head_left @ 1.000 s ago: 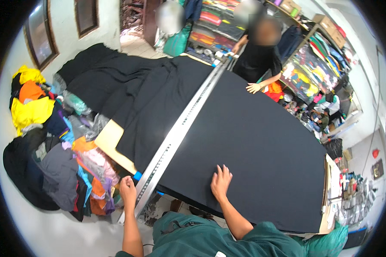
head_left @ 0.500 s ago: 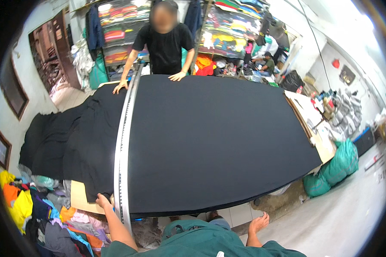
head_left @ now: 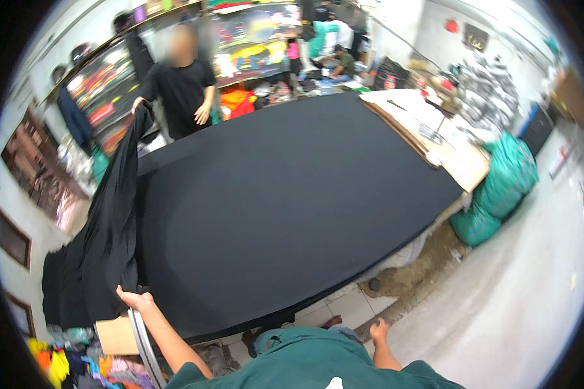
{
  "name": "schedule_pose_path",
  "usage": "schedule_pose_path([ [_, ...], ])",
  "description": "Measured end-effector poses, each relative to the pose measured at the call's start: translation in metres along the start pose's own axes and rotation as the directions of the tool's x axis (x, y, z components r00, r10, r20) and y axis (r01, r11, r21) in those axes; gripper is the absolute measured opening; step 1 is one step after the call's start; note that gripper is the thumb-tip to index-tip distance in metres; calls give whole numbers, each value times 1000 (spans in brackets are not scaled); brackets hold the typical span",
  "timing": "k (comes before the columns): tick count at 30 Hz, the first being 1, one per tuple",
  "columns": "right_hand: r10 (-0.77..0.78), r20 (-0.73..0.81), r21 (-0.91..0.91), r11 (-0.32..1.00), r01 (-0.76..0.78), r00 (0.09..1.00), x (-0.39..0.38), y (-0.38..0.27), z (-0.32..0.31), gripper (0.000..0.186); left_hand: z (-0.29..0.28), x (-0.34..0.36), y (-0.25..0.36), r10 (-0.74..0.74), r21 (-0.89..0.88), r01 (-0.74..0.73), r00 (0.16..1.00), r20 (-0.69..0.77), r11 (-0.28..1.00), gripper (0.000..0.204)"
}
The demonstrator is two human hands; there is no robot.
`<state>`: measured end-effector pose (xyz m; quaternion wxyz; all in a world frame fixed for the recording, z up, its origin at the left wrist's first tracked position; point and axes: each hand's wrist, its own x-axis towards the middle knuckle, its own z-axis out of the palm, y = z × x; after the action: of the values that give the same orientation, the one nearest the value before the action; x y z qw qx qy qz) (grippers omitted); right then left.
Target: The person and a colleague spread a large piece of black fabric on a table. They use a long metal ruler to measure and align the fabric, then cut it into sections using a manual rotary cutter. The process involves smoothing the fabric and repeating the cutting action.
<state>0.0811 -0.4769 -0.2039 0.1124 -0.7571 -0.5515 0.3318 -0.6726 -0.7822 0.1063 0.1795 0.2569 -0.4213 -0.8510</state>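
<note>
My left hand point(head_left: 135, 298) grips the near corner of a raised length of black fabric point(head_left: 113, 214), which stretches across to the far side. More black fabric point(head_left: 292, 201) lies smooth and flat over the long table. My right hand point(head_left: 379, 332) hangs low beside the table's near edge, holding nothing, its fingers loosely bent and apart. By my left forearm, the near end of a long metal straightedge point(head_left: 143, 343) shows; the raised fabric hides its far part. Opposite me, a person in a black top point(head_left: 178, 94) lifts the fabric's far corner with one hand point(head_left: 138, 104).
A bare board point(head_left: 117, 335) shows at the table's left end. Colourful cloth scraps point(head_left: 65, 363) heap below it. At the right end are a pale tabletop point(head_left: 412, 120) with small items and green sacks point(head_left: 506, 181). Shelves of folded cloth point(head_left: 253, 45) line the back.
The loose fabric has been lifted off the table by my left hand and the other person. The straightedge has shifted left. My view has turned to the right.
</note>
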Motion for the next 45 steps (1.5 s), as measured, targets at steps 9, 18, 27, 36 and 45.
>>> schedule_pose_path([
  [9,104,-153,136,987,-83,983,149,34,-138,45,115,-419,-185,-110,215,19,901,420,976,70],
  [18,91,14,187,978,-92,996,231,127,-142,37,112,-701,-342,-363,570,100,856,368,816,74],
  [27,174,77,515,836,-189,982,395,87,-298,27,171,-790,-409,-225,501,74,942,249,862,84],
  [36,-371,25,687,681,254,928,695,-265,-405,27,173,-744,-330,122,-30,-125,990,-64,992,72],
  [45,-442,719,496,867,49,537,829,-370,-373,75,189,-986,-376,-124,-71,130,989,79,989,59],
])
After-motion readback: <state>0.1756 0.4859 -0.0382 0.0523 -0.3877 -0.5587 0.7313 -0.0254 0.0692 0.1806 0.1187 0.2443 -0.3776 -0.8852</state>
